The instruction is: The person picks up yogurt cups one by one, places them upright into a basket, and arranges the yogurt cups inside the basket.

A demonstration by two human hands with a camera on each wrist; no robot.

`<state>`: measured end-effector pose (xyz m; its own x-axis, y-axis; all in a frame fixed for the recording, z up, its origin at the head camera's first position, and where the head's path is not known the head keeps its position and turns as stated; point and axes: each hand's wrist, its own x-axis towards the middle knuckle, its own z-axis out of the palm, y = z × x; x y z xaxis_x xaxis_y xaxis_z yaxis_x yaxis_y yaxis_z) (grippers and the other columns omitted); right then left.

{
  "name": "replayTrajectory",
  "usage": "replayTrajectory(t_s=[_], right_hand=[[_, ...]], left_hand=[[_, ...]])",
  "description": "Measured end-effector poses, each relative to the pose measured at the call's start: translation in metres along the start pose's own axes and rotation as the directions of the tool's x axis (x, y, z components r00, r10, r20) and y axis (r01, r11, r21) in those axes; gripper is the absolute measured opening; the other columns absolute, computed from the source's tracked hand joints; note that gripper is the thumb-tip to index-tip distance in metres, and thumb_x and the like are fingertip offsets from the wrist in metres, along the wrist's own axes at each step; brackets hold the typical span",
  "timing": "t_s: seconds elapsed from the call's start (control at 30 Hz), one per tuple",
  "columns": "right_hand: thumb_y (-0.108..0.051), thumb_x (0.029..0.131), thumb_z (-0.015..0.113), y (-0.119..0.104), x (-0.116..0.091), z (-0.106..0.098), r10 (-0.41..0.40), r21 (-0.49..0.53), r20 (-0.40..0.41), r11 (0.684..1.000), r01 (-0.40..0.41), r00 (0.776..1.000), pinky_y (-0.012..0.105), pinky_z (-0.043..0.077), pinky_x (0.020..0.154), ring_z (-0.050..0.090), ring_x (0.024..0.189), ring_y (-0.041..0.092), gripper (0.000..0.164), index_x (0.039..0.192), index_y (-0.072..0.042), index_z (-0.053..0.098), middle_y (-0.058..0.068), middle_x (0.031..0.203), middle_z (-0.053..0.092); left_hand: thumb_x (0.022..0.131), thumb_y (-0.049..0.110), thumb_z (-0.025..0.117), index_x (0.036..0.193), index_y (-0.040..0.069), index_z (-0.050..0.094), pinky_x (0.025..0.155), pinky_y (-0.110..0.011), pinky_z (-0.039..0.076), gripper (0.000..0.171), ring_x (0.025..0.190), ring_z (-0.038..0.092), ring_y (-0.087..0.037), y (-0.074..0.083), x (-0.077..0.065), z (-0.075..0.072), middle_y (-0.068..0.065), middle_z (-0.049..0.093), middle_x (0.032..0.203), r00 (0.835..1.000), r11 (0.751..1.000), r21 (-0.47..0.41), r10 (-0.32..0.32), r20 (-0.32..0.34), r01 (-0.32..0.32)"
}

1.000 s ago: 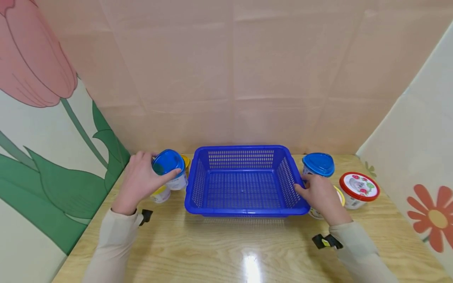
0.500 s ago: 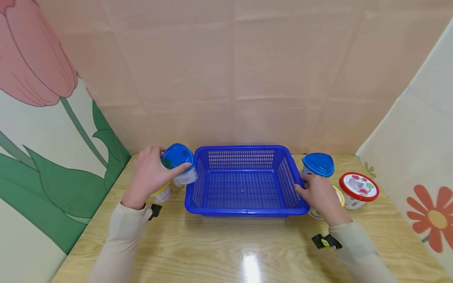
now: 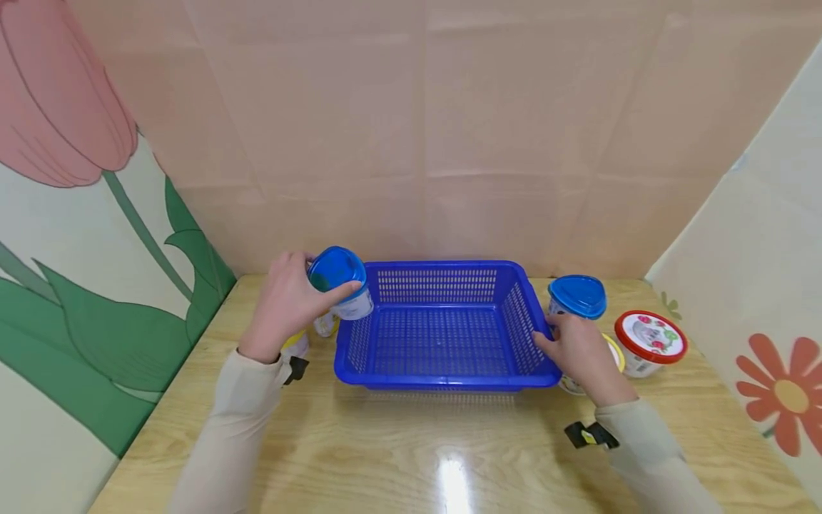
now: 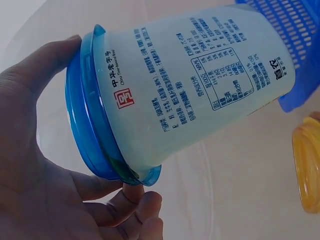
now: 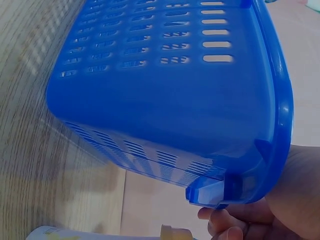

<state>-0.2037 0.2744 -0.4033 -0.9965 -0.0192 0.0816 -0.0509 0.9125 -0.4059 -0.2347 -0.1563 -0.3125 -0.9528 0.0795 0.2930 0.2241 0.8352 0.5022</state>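
My left hand [image 3: 289, 300] grips a white plastic tub [image 3: 354, 305] by its translucent blue lid, thumb on the near side. In the head view the tub overlaps the left rim of a blue mesh basket [image 3: 443, 381]. The left wrist view shows printed text and a small red seal on the tub's side [image 4: 190, 75], with the basket's mesh [image 4: 287, 30] just past its base. My right hand [image 3: 586, 357] holds the basket's right rim. In the right wrist view its curled fingers are at the rim's corner, beside the basket's outer wall [image 5: 150, 95].
Right of the basket stand a blue-lidded tub [image 3: 578, 296], a red-lidded tub [image 3: 651, 339] and a yellow-rimmed tub [image 3: 618, 353] half behind my right hand. On the left, a yellow-lidded tub [image 3: 297, 345] and a small white tub [image 3: 326, 325] sit partly hidden on the wooden table [image 3: 385, 450].
My left hand has carried the blue-lidded tub right and upward, from among the left-hand tubs to the basket's left rim. My right hand has stayed on the basket, which has not moved.
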Motion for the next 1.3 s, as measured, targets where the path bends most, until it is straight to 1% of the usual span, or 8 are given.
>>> replayTrajectory(t_s=[0.17,0.37,0.53,0.83,1.17,1.3], right_hand=[[-0.026,0.094,0.069,-0.001,0.0,0.0,-0.001,-0.015,-0.009,1.0,0.0,1.0,0.055,0.057,0.076,0.068,0.091,0.043,0.055,0.127,0.016,0.057,0.035,0.112,0.065],[-0.026,0.094,0.069,-0.001,0.0,0.001,0.003,-0.023,-0.012,1.0,-0.003,1.0,0.055,0.057,0.076,0.068,0.092,0.044,0.055,0.127,0.017,0.057,0.035,0.113,0.065],[-0.026,0.094,0.069,-0.002,-0.001,0.001,0.006,-0.024,-0.008,1.0,-0.006,1.0,0.055,0.057,0.076,0.069,0.092,0.044,0.055,0.126,0.017,0.057,0.036,0.114,0.064],[-0.026,0.094,0.07,-0.006,-0.002,-0.002,0.04,-0.032,0.03,0.999,-0.039,0.999,0.054,0.057,0.076,0.068,0.096,0.047,0.056,0.129,0.016,0.056,0.036,0.118,0.063],[-0.025,0.095,0.069,-0.007,-0.001,-0.003,0.041,-0.033,0.033,0.999,-0.04,0.999,0.053,0.057,0.075,0.069,0.093,0.045,0.055,0.128,0.017,0.056,0.036,0.116,0.063],[-0.025,0.095,0.07,-0.007,-0.001,-0.002,0.044,-0.032,0.034,0.999,-0.043,0.998,0.054,0.057,0.075,0.068,0.095,0.047,0.056,0.129,0.017,0.055,0.037,0.117,0.063]], left_hand=[[0.072,0.082,0.065,0.124,-0.002,0.054,0.087,-0.047,0.044,0.099,0.104,0.048,-0.032,0.004,0.005,0.004,-0.015,0.054,0.114,1.0,1.0,0.01,0.018,0.008,-0.018],[0.073,0.081,0.066,0.126,-0.003,0.053,0.092,-0.05,0.043,0.1,0.111,0.046,-0.034,0.01,0.01,0.008,-0.016,0.053,0.118,0.999,1.0,-0.006,0.019,0.033,-0.019],[0.074,0.078,0.067,0.126,-0.003,0.052,0.095,-0.05,0.043,0.098,0.113,0.044,-0.034,0.013,0.015,0.013,-0.017,0.052,0.121,0.998,1.0,-0.024,0.021,0.053,-0.02],[0.073,0.076,0.07,0.124,-0.003,0.055,0.092,-0.049,0.048,0.096,0.111,0.051,-0.033,0.019,0.026,0.025,-0.017,0.056,0.12,0.998,0.998,-0.05,0.041,0.054,-0.039],[0.072,0.074,0.071,0.116,0.0,0.057,0.085,-0.045,0.051,0.087,0.103,0.052,-0.029,0.026,0.04,0.041,-0.013,0.057,0.114,0.996,0.998,-0.047,0.034,0.08,-0.03],[0.074,0.074,0.07,0.118,0.0,0.055,0.083,-0.044,0.052,0.087,0.102,0.053,-0.029,0.027,0.043,0.047,-0.013,0.056,0.114,0.994,0.999,-0.038,0.016,0.105,-0.012]])
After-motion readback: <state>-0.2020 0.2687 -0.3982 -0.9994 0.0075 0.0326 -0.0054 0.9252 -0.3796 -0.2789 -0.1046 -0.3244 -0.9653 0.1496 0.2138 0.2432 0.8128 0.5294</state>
